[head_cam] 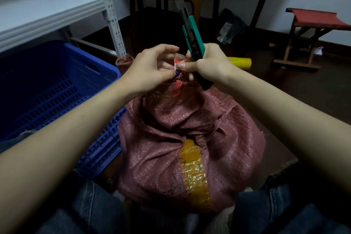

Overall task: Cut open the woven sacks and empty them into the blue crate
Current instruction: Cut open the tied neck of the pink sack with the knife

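On the floor beside the blue crate (106, 67): red woven sack (190, 138), neck taped shut | left hand (150, 70) pinches neck tape (177, 84) | right hand (210, 64) grips green utility knife (191, 30), blade up | step, likely: opening | next: blade to tape, clear of left hand.

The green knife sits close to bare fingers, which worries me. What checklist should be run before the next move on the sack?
1. Grip: right hand holds knife: ok.
2. Aim: blade points up, away from fingers: ok.
3. Hold: left hand pinches red tape at the neck: ok.
4. Opening: sack neck bunched shut: not ok.
5. Target: blue crate beside sack: ok.
6. Blade sharpness: cannot tell.
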Demonstrator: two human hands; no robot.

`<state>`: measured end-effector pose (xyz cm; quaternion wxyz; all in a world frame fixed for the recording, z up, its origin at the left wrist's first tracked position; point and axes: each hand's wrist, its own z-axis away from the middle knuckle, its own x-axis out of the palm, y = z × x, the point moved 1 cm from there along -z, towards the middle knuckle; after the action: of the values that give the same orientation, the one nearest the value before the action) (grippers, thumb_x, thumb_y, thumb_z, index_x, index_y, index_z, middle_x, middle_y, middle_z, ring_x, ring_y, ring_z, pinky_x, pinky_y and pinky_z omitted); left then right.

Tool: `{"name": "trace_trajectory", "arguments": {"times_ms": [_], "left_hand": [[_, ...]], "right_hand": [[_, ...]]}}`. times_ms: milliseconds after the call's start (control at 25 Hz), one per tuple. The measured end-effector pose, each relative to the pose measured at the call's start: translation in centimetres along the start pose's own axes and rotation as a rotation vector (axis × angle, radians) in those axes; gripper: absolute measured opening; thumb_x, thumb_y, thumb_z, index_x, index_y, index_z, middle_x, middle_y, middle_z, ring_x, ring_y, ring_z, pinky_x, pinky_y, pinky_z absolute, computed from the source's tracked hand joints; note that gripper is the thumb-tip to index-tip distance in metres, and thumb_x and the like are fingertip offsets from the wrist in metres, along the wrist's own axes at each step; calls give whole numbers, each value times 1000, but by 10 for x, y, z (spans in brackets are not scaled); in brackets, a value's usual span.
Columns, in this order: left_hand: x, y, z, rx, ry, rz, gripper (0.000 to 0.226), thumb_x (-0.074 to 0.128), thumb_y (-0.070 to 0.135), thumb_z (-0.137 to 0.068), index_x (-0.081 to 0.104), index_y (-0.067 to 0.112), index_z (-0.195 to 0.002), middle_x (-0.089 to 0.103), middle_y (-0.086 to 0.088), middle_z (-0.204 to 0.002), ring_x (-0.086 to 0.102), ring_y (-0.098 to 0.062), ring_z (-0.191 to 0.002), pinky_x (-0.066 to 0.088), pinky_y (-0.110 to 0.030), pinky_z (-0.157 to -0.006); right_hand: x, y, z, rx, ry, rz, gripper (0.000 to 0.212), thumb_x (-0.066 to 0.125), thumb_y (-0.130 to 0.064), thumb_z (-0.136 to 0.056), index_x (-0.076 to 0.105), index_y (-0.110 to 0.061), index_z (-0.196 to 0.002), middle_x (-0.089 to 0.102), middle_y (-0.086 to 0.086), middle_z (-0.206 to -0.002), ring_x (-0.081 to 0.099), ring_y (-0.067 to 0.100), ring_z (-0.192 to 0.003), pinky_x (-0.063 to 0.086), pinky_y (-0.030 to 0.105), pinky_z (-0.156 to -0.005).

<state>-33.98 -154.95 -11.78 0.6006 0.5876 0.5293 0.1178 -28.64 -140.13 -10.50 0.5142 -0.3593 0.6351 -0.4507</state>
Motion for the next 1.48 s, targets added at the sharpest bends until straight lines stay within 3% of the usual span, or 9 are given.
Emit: {"name": "trace_trajectory", "arguments": {"times_ms": [160, 440, 600, 720, 960, 1040, 1240, 1360, 1480], "left_hand": [[-2, 0, -2, -17, -36, -50, 55, 63, -6, -80, 48, 10, -131, 64, -4, -112, 65, 0, -78, 51, -14, -75], [-5, 3, -2, -49, -71, -48, 53, 63, -5, -82, 49, 12, -130, 68, -1, -103, 66, -13, -89, 52, -25, -88], [-4, 2, -2, -66, -85, -104, 54, 63, -2, -82, 48, 12, -131, 69, 0, -104, 66, -11, -96, 51, -27, -91], [-5, 1, -4, -85, -85, -111, 54, 65, 1, -82, 48, 13, -131, 70, 0, -105, 66, -6, -95, 52, -24, -82], [-6, 0, -5, -124, -68, -113, 52, 64, 0, -81, 49, 11, -129, 70, 2, -102, 64, -5, -91, 47, -20, -74], [-6, -1, -4, -141, -54, -70, 50, 63, -2, -81, 49, 10, -128, 69, 1, -100, 65, -5, -89, 48, -19, -73], [-9, -5, -3, -197, 61, 34, 48, 65, -5, -80, 50, 9, -123, 68, -5, -98, 66, -11, -84, 51, -25, -78], [-10, -1, -5, -228, 164, 141, 46, 66, -6, -78, 50, 5, -120, 67, -3, -91, 65, -11, -82, 53, -25, -77], [-6, 6, -7, -236, 240, 326, 25, 64, -8, -80, 52, 9, -94, 66, -1, -84, 64, -6, -68, 52, -19, -62]], "right_hand": [[0, -2, -1, 6, -2, 45, 30, 72, -3, -80, 47, -16, -69, 50, -2, -44, 46, 6, -32, 38, 17, -38], [-4, -2, -5, -4, 26, 208, 30, 74, -10, -79, 49, -21, -68, 57, 5, -71, 57, 16, -65, 50, 33, -66], [-4, 0, -7, -13, 37, 301, 29, 73, -15, -80, 48, -23, -68, 54, -3, -68, 58, 15, -70, 51, 33, -70], [-7, 3, -10, -2, 66, 321, 29, 73, -17, -80, 48, -23, -68, 56, 1, -74, 63, 22, -82, 54, 41, -83], [-8, 6, -12, 19, 98, 321, 29, 73, -15, -79, 48, -22, -67, 65, 8, -85, 67, 26, -87, 55, 42, -84], [-11, 7, -13, 28, 110, 289, 30, 75, -12, -77, 48, -21, -67, 69, 9, -87, 69, 28, -85, 56, 43, -81], [-18, 5, -9, 30, 100, 12, 30, 64, 1, -85, 42, -14, -72, 67, 8, -73, 60, 10, -42, 52, 25, -49], [-8, 0, -4, -16, 89, -22, 28, 67, -5, -85, 45, -14, -69, 61, 1, -54, 59, 9, -38, 46, 22, -41], [12, -1, 1, -65, -24, -42, 18, 73, -13, -81, 59, -14, -70, 63, 2, -57, 65, 16, -48, 47, 23, -44]]}}
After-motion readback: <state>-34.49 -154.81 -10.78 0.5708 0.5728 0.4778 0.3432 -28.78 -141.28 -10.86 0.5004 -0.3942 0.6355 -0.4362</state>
